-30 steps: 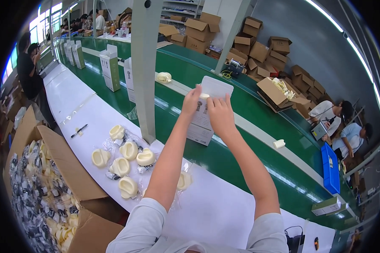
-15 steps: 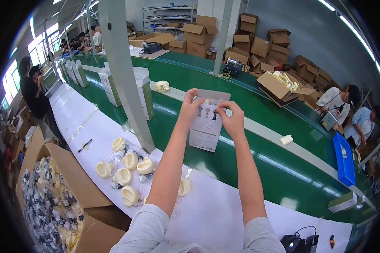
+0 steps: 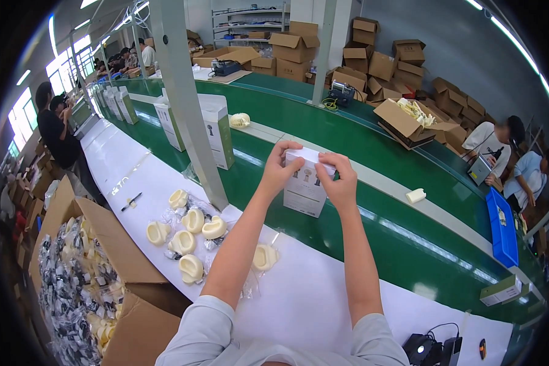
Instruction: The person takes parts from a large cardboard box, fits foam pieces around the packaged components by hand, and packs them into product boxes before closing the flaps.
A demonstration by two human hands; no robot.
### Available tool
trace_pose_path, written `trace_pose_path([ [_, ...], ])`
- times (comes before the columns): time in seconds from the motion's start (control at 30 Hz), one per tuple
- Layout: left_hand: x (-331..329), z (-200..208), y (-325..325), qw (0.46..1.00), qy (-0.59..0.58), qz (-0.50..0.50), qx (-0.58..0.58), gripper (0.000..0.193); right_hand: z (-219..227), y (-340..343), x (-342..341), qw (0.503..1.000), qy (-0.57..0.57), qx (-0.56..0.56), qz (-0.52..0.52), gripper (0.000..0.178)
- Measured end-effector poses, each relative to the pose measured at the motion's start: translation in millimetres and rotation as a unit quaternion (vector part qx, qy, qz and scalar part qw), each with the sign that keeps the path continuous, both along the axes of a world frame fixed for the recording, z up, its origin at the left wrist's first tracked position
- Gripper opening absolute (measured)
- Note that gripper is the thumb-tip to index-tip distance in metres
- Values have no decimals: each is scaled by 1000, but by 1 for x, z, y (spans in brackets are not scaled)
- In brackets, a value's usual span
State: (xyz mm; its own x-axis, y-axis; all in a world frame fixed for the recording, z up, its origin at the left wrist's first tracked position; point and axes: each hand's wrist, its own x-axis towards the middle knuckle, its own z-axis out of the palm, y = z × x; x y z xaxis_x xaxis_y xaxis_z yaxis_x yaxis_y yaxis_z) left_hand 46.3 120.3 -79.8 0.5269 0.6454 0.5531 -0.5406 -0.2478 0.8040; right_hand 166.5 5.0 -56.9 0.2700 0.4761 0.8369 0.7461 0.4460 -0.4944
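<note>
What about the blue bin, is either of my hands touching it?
No, your left hand and right hand are both on the white box, while the blue bin sits apart, off to the right.

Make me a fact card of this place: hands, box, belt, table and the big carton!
left hand: gripping the top of the white box, at its left
right hand: gripping the top, at its right
box: upright over the green belt
white table: several rounded cream parts, some with clear plastic
big carton: open, holding bagged cream and black parts
</note>
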Motion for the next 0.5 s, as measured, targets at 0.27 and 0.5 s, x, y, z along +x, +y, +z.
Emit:
trace_pose_path([
  [0.27,16,-9,-12,991,-17,62,115,26,-17,-6,22,994,89,-15,57,12],
  [0.5,0,0,-10,910,65,167,374,17,-19,-17,17,999,-45,-15,-4,10],
])
